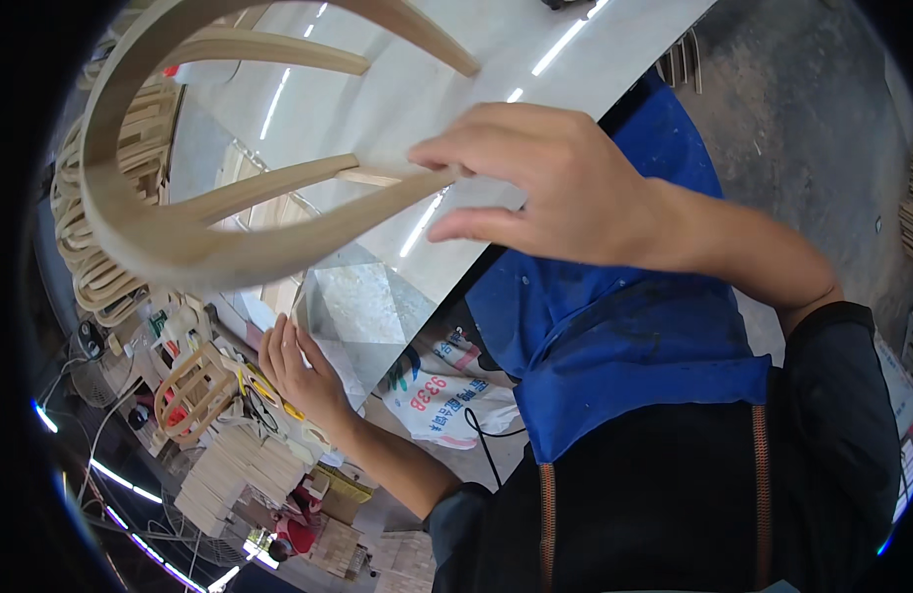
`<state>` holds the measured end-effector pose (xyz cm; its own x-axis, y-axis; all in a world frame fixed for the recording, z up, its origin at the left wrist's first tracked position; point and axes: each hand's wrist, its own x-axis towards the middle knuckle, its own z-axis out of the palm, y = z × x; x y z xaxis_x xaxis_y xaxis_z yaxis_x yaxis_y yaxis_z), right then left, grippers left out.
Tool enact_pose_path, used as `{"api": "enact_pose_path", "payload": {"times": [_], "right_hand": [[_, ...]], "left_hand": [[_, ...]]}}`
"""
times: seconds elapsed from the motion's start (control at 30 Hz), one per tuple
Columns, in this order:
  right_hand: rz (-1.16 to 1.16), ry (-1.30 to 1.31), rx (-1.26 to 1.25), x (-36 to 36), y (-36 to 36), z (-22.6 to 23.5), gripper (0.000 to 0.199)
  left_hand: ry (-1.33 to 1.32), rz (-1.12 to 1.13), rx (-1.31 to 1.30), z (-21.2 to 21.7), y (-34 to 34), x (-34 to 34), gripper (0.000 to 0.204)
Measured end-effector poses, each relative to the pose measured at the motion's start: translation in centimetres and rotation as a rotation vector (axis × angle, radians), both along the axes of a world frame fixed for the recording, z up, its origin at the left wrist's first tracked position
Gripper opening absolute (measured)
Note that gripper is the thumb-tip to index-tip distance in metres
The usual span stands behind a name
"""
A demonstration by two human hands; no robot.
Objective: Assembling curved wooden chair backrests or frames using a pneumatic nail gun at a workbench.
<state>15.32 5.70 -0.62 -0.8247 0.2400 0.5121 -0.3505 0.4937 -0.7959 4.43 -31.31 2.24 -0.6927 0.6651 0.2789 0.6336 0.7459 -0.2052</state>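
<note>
Head view: right hand [545,188] pinches a curved wooden chair frame [170,237]; left hand [300,371], fingers spread, presses flat against the glossy tabletop's [397,109] edge.

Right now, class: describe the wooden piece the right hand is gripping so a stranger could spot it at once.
Start at the glossy white table across the top of the view. Above it the right hand grips a pale curved wooden frame, a bent hoop joined by slim spindles. Unlike the similar bent pieces stacked at the left edge, it is lifted clear and looms largest.
</note>
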Motion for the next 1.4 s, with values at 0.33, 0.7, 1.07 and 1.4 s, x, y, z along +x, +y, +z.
{"api": "enact_pose_path", "payload": {"times": [0.33, 0.7, 1.07, 1.4], "right_hand": [[0.302, -0.430, -0.385, 5.5, -0.2, 0.2, 0.027], [0.075, -0.068, 0.822, 0.3, 7.2, 1.8, 0.011], [0.207, 0.113, 0.588, -3.1, 9.0, -2.7, 0.012], [0.287, 0.242, 0.438, -4.0, 8.2, -4.0, 0.013]], "left_hand": [[-0.690, -0.161, 0.772, -2.1, 17.0, 10.8, 0.016], [-0.371, -0.439, 0.277, -3.1, 20.0, 0.9, 0.031], [-0.647, -0.271, 0.765, -6.0, 22.7, 3.1, 0.045], [-0.718, -0.215, 0.673, -5.1, 22.1, 3.3, 0.037]]}}
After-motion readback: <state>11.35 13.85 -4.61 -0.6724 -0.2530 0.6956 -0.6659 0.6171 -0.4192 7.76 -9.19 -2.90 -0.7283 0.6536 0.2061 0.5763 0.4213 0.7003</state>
